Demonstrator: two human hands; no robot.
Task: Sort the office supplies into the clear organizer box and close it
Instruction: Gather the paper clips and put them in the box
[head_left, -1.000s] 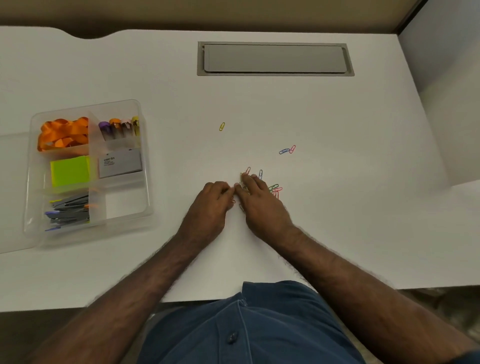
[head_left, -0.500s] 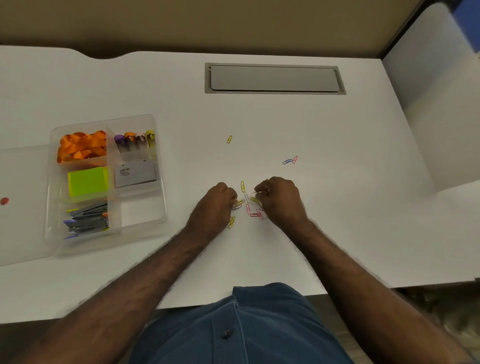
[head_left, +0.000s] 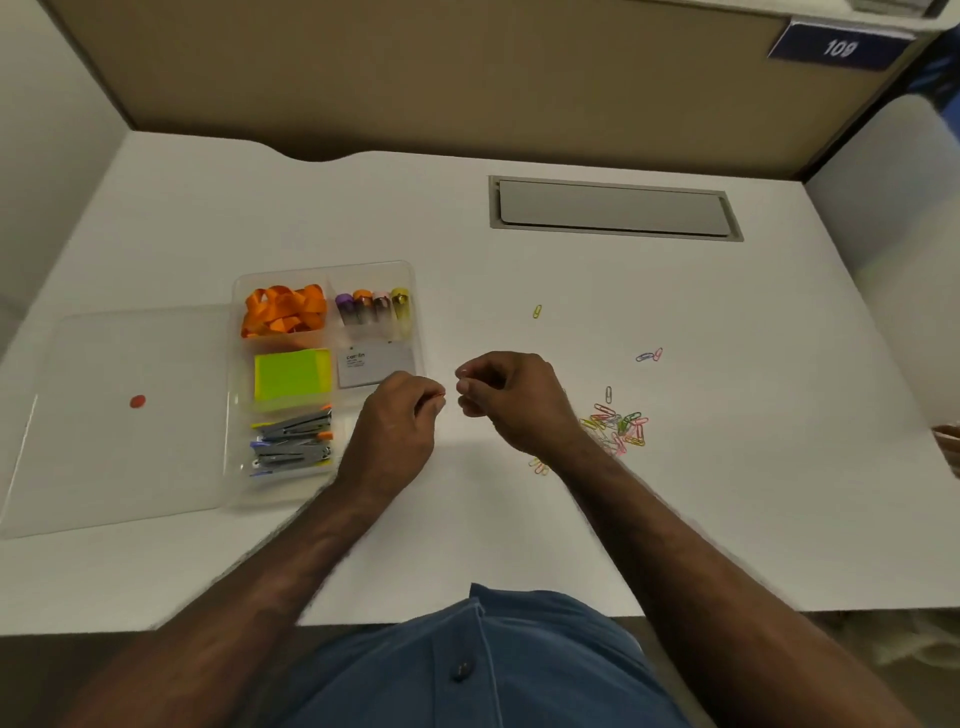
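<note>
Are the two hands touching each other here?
Apart. The head view shows a strip of white desk between the left hand and right hand.

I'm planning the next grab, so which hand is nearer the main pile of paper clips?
Right. The right hand hangs just left of the pile of paper clips, its wrist almost beside it. The left hand is farther left, by the organizer box.

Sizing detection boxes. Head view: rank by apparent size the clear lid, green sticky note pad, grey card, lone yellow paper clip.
1. Clear lid, lying flat to the left of the organizer: largest by far.
2. Green sticky note pad.
3. Grey card: close to the pad and partly hidden by the left hand, so unsure.
4. Lone yellow paper clip: smallest.
</note>
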